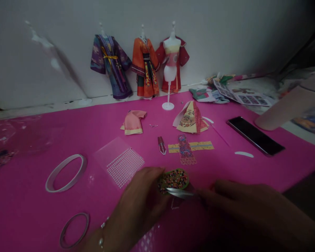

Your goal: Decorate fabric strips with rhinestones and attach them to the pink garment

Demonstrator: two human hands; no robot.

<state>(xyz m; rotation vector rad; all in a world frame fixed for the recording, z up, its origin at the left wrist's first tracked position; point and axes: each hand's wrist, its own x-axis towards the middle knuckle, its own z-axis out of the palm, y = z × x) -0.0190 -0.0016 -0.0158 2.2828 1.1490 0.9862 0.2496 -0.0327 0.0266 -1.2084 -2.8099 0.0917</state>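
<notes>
Head view: the left hand (136, 199) was curled round the near-left side of a small green container (185, 187) filled with multicoloured beads (174, 177), its fingers closed against the rim. The right hand (233, 196), partly lost in shadow, was closed on a pointed metal tool (180, 193), the tip of which lay at the near edge of the beads. Whether the tip had hold of a bead could not be determined. The container was held above the pink table (102, 224), just in front of the loose pieces.

Finished, as judged: the purple robe (110, 66) and the orange robe (145, 66), both dressed on stands at the wall. Apparently part-way: the white dress form (170, 73), wearing only a band across the chest, with a red garment (183, 57) behind it; its means of support could not be confirmed.

Apparently outstanding: a pink top (134, 123), a panelled skirt (190, 119), a small dark red piece (161, 145) and a patterned panel (184, 148) lying across a yellow strip (203, 145). All lay off the form. The dotted sheet (126, 167) showed closely filled rows, suggesting ample trim in reserve. Bead selection was judged to be in hand.
</notes>
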